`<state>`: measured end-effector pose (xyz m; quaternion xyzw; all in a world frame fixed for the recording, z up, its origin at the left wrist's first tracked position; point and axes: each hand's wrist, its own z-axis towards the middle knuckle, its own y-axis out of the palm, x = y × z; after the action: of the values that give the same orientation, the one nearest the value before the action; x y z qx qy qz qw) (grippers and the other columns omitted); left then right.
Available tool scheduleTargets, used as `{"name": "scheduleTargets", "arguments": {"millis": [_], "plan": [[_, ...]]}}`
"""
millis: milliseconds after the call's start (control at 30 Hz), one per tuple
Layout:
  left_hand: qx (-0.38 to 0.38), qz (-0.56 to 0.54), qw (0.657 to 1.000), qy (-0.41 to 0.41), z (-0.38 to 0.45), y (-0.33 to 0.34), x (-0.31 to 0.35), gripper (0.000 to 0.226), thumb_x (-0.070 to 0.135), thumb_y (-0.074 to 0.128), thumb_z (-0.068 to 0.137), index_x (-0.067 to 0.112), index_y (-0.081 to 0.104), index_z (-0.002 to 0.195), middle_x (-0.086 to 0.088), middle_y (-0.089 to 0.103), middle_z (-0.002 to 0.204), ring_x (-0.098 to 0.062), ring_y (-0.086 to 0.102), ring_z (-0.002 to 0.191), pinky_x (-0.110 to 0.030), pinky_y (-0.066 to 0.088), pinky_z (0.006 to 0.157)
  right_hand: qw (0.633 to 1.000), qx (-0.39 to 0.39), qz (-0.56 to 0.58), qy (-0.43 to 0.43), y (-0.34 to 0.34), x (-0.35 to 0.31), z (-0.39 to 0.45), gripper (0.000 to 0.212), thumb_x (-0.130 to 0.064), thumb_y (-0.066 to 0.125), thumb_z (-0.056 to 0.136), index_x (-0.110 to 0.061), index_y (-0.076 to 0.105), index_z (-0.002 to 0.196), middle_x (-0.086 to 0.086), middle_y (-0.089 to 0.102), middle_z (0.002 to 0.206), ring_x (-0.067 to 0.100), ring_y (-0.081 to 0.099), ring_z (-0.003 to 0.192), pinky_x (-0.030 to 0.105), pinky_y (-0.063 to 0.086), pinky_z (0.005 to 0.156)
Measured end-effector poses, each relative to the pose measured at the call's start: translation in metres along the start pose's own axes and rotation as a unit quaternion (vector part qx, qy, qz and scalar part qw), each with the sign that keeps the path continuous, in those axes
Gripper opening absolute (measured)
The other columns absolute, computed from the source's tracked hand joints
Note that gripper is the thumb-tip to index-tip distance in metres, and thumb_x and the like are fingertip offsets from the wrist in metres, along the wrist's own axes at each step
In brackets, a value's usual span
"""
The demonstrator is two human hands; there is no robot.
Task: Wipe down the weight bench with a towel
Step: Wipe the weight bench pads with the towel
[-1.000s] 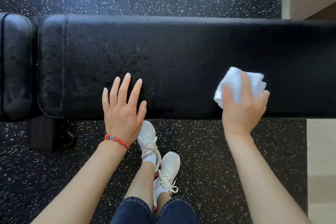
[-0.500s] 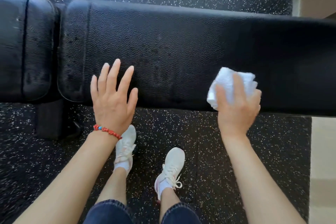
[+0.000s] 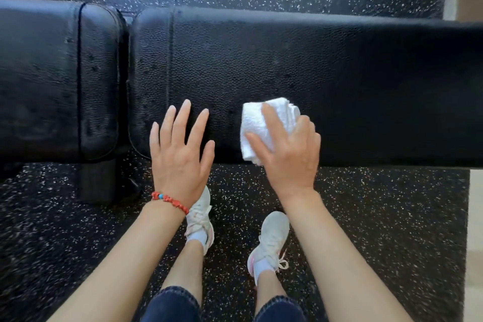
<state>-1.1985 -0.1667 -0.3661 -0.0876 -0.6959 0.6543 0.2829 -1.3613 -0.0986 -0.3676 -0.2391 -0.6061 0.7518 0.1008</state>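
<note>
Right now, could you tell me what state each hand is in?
Left hand: open, fingers spread, palm down at the bench edge, holding nothing.
Right hand: closed on the white towel, pressing it on the bench.

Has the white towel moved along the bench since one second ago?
Yes. The towel, under the right hand, slid left along the long pad, toward the gap between the pads and the left hand.

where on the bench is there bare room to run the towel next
The long pad is bare to the right of the towel and along its far edge. The short pad past the seam is also bare. It's crowded at the near edge, where the left hand and right hand sit close together.
</note>
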Motion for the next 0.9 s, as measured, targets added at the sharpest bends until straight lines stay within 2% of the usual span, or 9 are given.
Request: {"name": "scheduleTargets", "arguments": {"millis": [133,200,267,367,500,600,733,800,900], "plan": [[0.014,-0.004,1.0,0.009,0.007,-0.006,-0.011,0.046,0.028,0.044,0.09,0.011,0.05,0.132,-0.017,0.041,0.142,-0.037,0.035,0.131,-0.053,0.022,0.107,0.975,0.008,0.042,0.219,-0.005,0.022,0.016,0.046,-0.046,0.057,0.082,-0.02,0.059,0.119,0.022,0.052,0.099,0.034,0.048,0.08,0.038,0.039,0.07],[0.024,-0.004,1.0,0.004,0.013,-0.007,-0.019,0.045,0.027,0.045,0.09,0.011,0.05,0.131,-0.018,0.042,0.141,-0.038,0.035,0.131,-0.053,0.022,0.106,0.962,0.015,0.06,0.265,-0.002,0.008,0.017,0.047,-0.042,0.062,0.081,-0.02,0.058,0.122,0.025,0.051,0.105,0.037,0.048,0.084,0.038,0.038,0.075],[0.026,-0.004,1.0,-0.006,0.02,-0.006,-0.025,0.045,0.026,0.045,0.09,0.009,0.05,0.131,-0.019,0.041,0.141,-0.04,0.035,0.13,-0.054,0.023,0.106,0.97,0.001,0.066,0.234,0.006,-0.02,0.016,0.048,-0.042,0.064,0.08,-0.018,0.059,0.121,0.026,0.052,0.108,0.037,0.049,0.084,0.039,0.04,0.074],[0.023,-0.004,1.0,-0.01,0.026,-0.003,-0.033,0.045,0.026,0.046,0.09,0.009,0.05,0.132,-0.019,0.041,0.142,-0.04,0.035,0.131,-0.055,0.024,0.106,0.996,-0.004,0.041,0.082,0.016,-0.056,0.017,0.045,-0.046,0.062,0.079,-0.015,0.066,0.111,0.022,0.058,0.088,0.031,0.052,0.069,0.033,0.041,0.06],[0.017,-0.003,1.0,0.007,0.027,-0.001,-0.038,0.046,0.027,0.045,0.09,0.01,0.048,0.133,-0.019,0.04,0.142,-0.039,0.034,0.131,-0.053,0.022,0.107,0.999,0.009,-0.018,-0.047,0.014,-0.03,0.039,0.045,-0.052,0.051,0.084,-0.018,0.067,0.108,0.017,0.056,0.078,0.026,0.049,0.061,0.029,0.034,0.053],[0.015,-0.003,1.0,0.008,0.026,-0.002,-0.04,0.046,0.028,0.046,0.09,0.011,0.049,0.133,-0.019,0.041,0.142,-0.039,0.035,0.131,-0.053,0.022,0.107,0.997,0.017,-0.015,0.071,0.013,-0.005,0.066,0.045,-0.05,0.054,0.084,-0.017,0.063,0.114,0.022,0.053,0.086,0.032,0.05,0.07,0.034,0.038,0.06],[0.011,-0.02,1.0,0.004,0.03,-0.005,-0.039,0.045,0.028,0.046,0.09,0.011,0.05,0.131,-0.018,0.043,0.14,-0.039,0.037,0.129,-0.053,0.024,0.106,0.973,0.018,0.033,0.228,0.018,-0.024,0.076,0.048,-0.049,0.053,0.084,-0.022,0.057,0.123,0.023,0.051,0.104,0.034,0.048,0.084,0.032,0.03,0.07],[0.01,-0.026,1.0,0.003,0.034,-0.006,-0.042,0.046,0.028,0.045,0.09,0.01,0.049,0.132,-0.018,0.043,0.14,-0.037,0.037,0.129,-0.053,0.023,0.107,0.976,0.008,0.048,0.212,0.023,-0.054,0.069,0.048,-0.046,0.059,0.082,-0.018,0.058,0.122,0.024,0.053,0.108,0.035,0.05,0.083,0.035,0.036,0.069],[0.014,-0.024,1.0,-0.002,0.044,-0.009,-0.051,0.047,0.027,0.044,0.09,0.009,0.047,0.133,-0.018,0.041,0.141,-0.035,0.033,0.131,-0.051,0.021,0.108,0.998,-0.017,0.036,0.053,0.027,-0.087,0.063,0.045,-0.047,0.059,0.081,-0.016,0.065,0.113,0.021,0.058,0.088,0.031,0.052,0.069,0.034,0.041,0.058]]}}
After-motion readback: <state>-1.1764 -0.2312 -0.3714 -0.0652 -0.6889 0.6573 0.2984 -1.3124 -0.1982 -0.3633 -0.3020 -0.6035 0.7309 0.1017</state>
